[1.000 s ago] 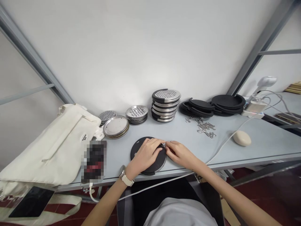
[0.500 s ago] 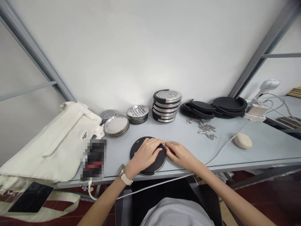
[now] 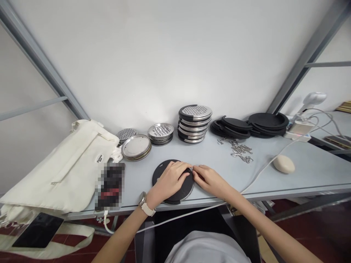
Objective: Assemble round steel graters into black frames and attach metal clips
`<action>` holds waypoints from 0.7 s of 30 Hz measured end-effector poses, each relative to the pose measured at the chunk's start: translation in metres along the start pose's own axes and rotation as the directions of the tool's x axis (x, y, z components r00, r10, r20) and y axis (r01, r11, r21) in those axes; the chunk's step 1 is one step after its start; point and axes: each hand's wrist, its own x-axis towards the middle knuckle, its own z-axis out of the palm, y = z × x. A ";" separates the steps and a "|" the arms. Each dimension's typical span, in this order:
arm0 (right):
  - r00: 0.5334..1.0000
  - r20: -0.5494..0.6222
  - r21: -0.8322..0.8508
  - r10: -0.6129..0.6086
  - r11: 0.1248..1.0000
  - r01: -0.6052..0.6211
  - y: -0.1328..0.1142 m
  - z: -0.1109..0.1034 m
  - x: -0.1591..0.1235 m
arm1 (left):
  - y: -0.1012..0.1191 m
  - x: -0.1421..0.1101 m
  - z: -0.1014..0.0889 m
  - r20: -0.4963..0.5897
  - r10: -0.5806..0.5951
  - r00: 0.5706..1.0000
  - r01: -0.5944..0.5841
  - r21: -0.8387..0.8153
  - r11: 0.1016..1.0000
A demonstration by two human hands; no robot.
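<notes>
A round black disc with a metal rim (image 3: pixel 161 171) lies flat near the table's front edge. My left hand (image 3: pixel 168 180) rests on top of it, fingers curled, pressing it down. My right hand (image 3: pixel 210 179) pinches at the disc's right edge, fingertips meeting those of the left; a small metal piece seems to sit between them, too small to name. A watch is on my left wrist.
Behind stand a stack of perforated metal discs (image 3: pixel 195 122), two lower metal piles (image 3: pixel 136 146), black rings (image 3: pixel 248 124) and loose metal hooks (image 3: pixel 241 150). A cream bag (image 3: pixel 65 168) lies left, a pale oval object (image 3: pixel 283 163) and white cable right.
</notes>
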 end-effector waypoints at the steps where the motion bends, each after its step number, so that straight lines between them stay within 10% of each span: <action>1: 1.000 -0.002 0.002 -0.002 1.000 0.002 0.000 0.000 0.000 | 0.000 0.000 0.000 0.001 0.000 1.000 0.000 -0.003 1.000; 21: 1.000 -0.006 0.009 0.001 1.000 -0.001 -0.001 -0.001 -0.001 | 0.000 0.000 0.000 0.007 0.000 1.000 0.000 0.011 1.000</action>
